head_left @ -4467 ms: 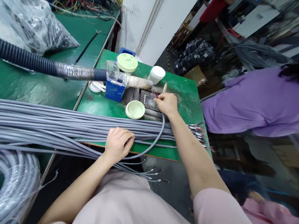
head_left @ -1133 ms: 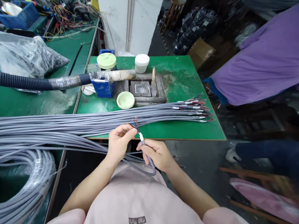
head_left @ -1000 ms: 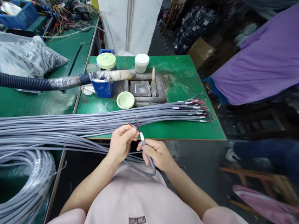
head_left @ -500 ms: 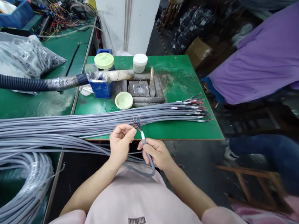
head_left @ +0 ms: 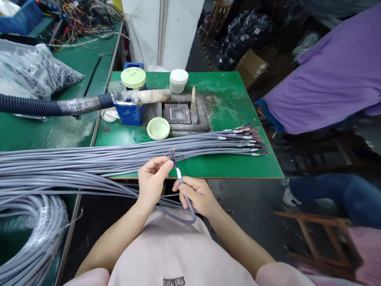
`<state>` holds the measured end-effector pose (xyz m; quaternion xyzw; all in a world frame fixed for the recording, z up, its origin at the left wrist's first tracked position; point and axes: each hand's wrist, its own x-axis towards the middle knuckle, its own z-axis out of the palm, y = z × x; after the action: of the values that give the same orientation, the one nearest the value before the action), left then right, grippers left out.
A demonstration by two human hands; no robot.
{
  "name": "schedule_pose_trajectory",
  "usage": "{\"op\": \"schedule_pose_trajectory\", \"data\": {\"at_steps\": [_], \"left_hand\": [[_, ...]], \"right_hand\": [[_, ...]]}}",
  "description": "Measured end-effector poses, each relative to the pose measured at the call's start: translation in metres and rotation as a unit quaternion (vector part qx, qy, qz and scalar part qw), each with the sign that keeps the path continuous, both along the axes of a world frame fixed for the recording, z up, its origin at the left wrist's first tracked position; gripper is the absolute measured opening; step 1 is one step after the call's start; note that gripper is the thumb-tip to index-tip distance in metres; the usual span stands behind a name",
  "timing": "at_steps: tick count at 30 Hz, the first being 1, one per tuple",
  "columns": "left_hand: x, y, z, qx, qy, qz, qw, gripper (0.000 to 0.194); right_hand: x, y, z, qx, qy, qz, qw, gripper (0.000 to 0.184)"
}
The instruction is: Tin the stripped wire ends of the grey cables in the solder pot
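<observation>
My right hand [head_left: 197, 195] is closed around a grey cable [head_left: 189, 210] just below its white sleeve [head_left: 179, 173]. Out of the sleeve fan thin coloured wires [head_left: 171, 156], red, blue and dark. The thumb and forefinger of my left hand [head_left: 153, 175] pinch at these wires from the left side. From my right hand the cable bends down and loops back leftward under my left hand. Behind both hands lies a long bundle of grey cables [head_left: 137, 151], with stripped coloured wire ends [head_left: 256, 141] at the right.
A coil of grey cable [head_left: 44, 238] lies at left. On the green table [head_left: 226, 94] stand a small solder pot [head_left: 178, 113], a scraper [head_left: 193, 104], a white jar [head_left: 178, 80], a pale green dish [head_left: 158, 128] and a black hose [head_left: 38, 103]. A person in purple [head_left: 335, 75] is at right.
The wire end and my right hand have shifted slightly left. My left fingertips now meet the wires, which are drawn closer together.
</observation>
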<state>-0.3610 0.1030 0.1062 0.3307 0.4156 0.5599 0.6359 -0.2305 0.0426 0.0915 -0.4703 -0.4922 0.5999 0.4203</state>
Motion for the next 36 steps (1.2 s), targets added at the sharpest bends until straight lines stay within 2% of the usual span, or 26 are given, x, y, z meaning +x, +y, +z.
{"op": "schedule_pose_trajectory", "data": {"at_steps": [12, 19, 21, 28, 36], "left_hand": [[-0.003, 0.003, 0.003, 0.047, 0.050, -0.011, 0.998, 0.022], [-0.001, 0.001, -0.008, -0.034, 0.004, -0.023, 0.999, 0.022], [-0.001, 0.000, -0.011, -0.037, 0.002, -0.023, 0.999, 0.023], [0.000, -0.008, -0.009, 0.067, 0.069, 0.022, 0.995, 0.022], [0.000, -0.007, -0.015, 0.071, 0.076, 0.008, 0.995, 0.021]], "right_hand": [[-0.003, -0.001, 0.005, 0.004, -0.034, -0.018, 0.999, 0.027], [-0.005, -0.001, 0.004, 0.021, -0.059, -0.059, 0.996, 0.028], [-0.006, -0.001, 0.003, 0.031, -0.069, -0.069, 0.995, 0.028], [-0.006, -0.001, 0.000, 0.040, -0.085, -0.081, 0.992, 0.030], [-0.006, 0.000, -0.001, 0.029, -0.090, -0.082, 0.992, 0.035]]}}
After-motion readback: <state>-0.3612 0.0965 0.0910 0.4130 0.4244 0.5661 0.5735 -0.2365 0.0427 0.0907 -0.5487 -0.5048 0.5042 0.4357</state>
